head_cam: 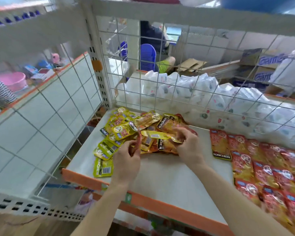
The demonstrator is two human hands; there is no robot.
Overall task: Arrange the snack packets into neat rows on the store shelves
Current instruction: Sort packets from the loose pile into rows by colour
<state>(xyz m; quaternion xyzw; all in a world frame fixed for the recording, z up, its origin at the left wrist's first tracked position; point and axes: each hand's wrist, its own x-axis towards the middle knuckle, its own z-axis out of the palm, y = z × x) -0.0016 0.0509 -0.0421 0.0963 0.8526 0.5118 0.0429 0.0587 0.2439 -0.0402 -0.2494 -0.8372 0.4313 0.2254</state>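
While L hand pinches red pkt — R hand grips yellow pkt.

Yellow and red snack packets heaped loosely on shelf.

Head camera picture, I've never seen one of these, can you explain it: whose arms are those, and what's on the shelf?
There is no machine here. A person wears a wide-angle camera on the head, looking down and forward, so the two bare arms are their own. They stand at a white store shelf with a wire mesh back. A loose pile of yellow and gold snack packets lies at the left rear; red packets lie in overlapping rows on the right. The left hand pinches a reddish packet seen edge-on, and the right hand has its grip on a yellow packet atop the pile. White bags sit behind the mesh.
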